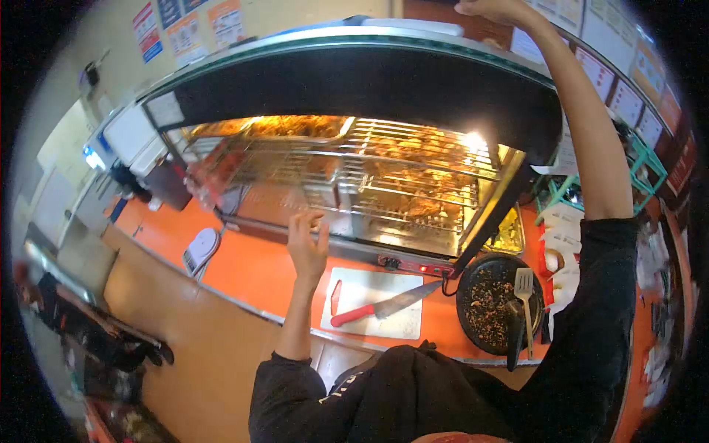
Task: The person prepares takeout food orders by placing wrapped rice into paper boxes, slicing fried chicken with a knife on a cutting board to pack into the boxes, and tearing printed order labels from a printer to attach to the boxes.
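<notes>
My left hand [306, 240] is raised in front of a heated glass display cabinet [354, 81], its fingers bent and apart, with nothing visible in them. Grilled-looking pieces of food [425, 159] lie on wire racks [413, 183] inside, under a bright lamp. Stretched up past the cabinet's right end, my right hand [493, 9] is above its top edge; the frame's edge cuts it off and its grip is unclear. Below my left hand, a red-handled knife [402, 301] rests on a white cutting board [408, 325].
A round dark pan [480, 325] with browned bits and a spatula [523, 284] stands right of the board. The kitchen scale [201, 249] is on the orange counter [247, 273] at left. Green baskets [642, 171] stand at right. Another person [81, 317] is at far left.
</notes>
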The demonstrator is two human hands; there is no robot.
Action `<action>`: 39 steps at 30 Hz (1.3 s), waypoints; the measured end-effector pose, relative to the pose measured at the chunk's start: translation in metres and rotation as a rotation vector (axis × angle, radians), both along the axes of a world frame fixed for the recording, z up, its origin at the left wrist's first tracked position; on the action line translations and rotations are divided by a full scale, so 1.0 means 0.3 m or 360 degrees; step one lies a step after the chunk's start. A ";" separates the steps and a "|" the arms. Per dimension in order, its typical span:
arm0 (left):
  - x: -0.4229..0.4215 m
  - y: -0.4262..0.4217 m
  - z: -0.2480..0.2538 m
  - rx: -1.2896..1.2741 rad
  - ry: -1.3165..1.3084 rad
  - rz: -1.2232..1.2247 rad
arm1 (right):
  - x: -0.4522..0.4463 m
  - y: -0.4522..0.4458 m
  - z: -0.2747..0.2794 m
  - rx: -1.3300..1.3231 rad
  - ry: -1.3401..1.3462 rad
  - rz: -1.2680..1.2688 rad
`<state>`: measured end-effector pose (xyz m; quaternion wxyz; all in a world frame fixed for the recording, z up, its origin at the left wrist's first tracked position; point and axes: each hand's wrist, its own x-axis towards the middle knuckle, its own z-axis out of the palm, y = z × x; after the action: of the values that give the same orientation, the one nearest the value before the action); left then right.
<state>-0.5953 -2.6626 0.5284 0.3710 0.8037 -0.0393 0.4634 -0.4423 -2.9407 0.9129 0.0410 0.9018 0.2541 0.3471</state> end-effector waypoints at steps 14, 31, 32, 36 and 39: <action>-0.353 0.014 -0.181 -0.0247 0.0259 0.0001 | 0.035 0.278 -0.145 0.0160 0.0041 -0.0233; 0.235 0.998 -0.272 0.0278 0.1222 0.1294 | -0.159 0.258 0.022 -0.0197 -0.0417 0.0610; 0.309 1.095 -0.325 0.0438 0.1065 0.1496 | -0.207 0.247 0.029 -0.0250 -0.0418 0.0719; 0.445 1.305 -0.355 -0.0115 0.0616 0.0918 | -0.406 0.151 -0.134 -0.0326 -0.0267 0.0561; 0.399 1.270 -0.343 -0.0451 -0.0034 0.0758 | -0.540 0.081 -0.363 -0.0105 0.0067 0.0520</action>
<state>-0.4756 -2.2817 0.4253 0.3600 0.7255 0.2119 0.5469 -0.6041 -2.9163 0.8038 0.0083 0.8538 0.4094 0.3215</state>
